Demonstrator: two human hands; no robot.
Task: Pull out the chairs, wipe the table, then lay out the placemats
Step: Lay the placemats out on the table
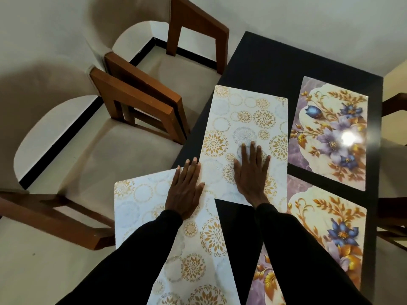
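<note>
Several placemats lie on the black table (275,67). My left hand (186,192) rests flat, fingers straight, on a near white mat with gold circles (154,216) that hangs over the table's left edge. My right hand (251,172) presses flat on a second white and gold mat (248,119) farther along the left side; its near corner overlaps the first mat. Two purple floral mats lie along the right side, one far (330,133) and one near (326,230), partly under my right sleeve.
Two wooden chairs (141,102) stand pulled back from the table's left side on the pale floor, a third chair (66,219) at the lower left. Another chair's arms (394,212) show past the table's right edge. Walls close in behind.
</note>
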